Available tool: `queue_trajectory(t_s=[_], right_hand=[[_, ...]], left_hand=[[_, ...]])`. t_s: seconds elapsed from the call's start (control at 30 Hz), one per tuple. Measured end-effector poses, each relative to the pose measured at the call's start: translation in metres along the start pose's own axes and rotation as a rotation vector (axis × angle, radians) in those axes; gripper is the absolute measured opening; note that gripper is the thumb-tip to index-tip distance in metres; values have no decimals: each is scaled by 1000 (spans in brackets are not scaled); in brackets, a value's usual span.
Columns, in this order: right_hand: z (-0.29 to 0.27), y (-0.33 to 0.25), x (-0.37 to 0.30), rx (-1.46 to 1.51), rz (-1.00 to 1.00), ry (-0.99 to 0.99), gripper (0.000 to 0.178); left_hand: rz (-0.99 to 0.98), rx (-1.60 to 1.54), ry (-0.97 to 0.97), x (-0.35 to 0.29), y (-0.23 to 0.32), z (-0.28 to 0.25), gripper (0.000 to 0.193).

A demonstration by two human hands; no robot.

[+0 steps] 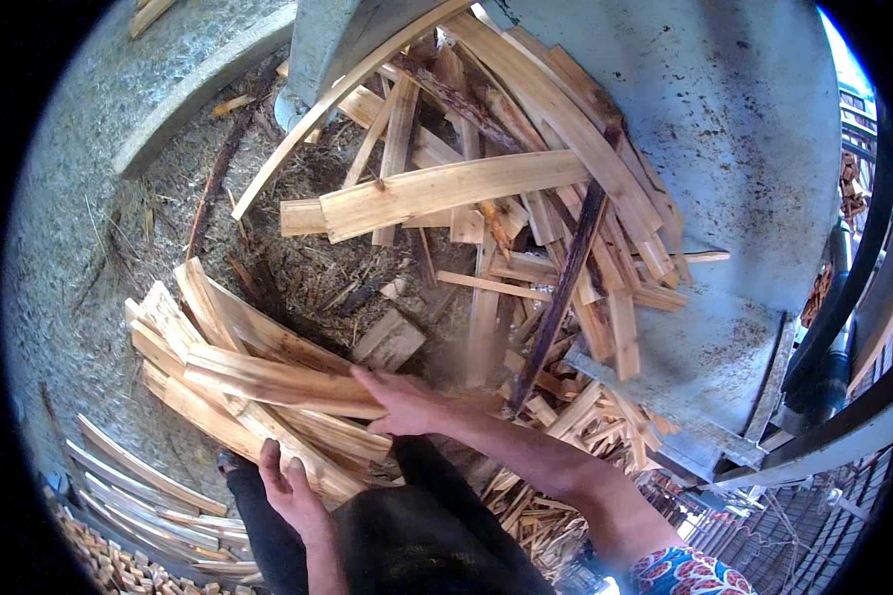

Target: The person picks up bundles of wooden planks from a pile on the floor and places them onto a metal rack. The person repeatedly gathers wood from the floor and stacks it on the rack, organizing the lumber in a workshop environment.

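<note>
In front of my legs lies a heap of split wooden boards [218, 402], pale and rough, stacked at crossing angles. Across its top runs one slightly blurred board [278, 381]. My right hand [407, 405] reaches in from the right and grips the right end of that board, with fingers above and below it. My left hand [296, 491] is raised at the near side of the heap, fingers stretched and holding nothing. Beyond my right hand a short wood block [389, 340] lies on the debris-covered ground.
A larger tangle of boards [456, 193] fills the far middle, against a blue-grey metal panel [724, 149]. One dark strip [566, 293] leans through it. Long slats [149, 496] lie at the lower left; scrap wood [546, 506] piles up beside my right leg. A curved concrete edge [208, 89] runs far left.
</note>
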State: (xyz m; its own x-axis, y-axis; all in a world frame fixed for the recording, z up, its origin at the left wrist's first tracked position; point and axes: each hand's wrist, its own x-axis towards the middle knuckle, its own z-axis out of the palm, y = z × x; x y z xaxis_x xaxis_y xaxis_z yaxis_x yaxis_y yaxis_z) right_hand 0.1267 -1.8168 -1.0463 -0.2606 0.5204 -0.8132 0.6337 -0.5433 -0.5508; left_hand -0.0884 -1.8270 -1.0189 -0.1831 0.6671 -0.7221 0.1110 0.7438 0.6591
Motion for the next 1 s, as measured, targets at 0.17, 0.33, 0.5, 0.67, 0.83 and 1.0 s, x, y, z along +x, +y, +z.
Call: queue_trajectory(t_s=[0.17,0.33,0.5,0.67,0.83,1.0], right_hand=[[-74,-18,10,-490,-242,589,63],[-194,11,17,-796,72,816,76],[-178,-13,16,-795,-275,663,45],[-90,-141,5,-620,-296,111,51],[-35,-175,7,-6,-425,190,85],[-156,-40,6,-590,37,1028,84]], left_hand=[[-59,131,9,8,-15,-31,33],[-122,39,-141,12,-14,-37,26],[-143,-31,-338,-1,14,-7,42],[-116,-167,-610,-24,20,37,87],[-576,-757,-400,-21,-17,35,60],[-399,-652,-118,10,31,44,34]])
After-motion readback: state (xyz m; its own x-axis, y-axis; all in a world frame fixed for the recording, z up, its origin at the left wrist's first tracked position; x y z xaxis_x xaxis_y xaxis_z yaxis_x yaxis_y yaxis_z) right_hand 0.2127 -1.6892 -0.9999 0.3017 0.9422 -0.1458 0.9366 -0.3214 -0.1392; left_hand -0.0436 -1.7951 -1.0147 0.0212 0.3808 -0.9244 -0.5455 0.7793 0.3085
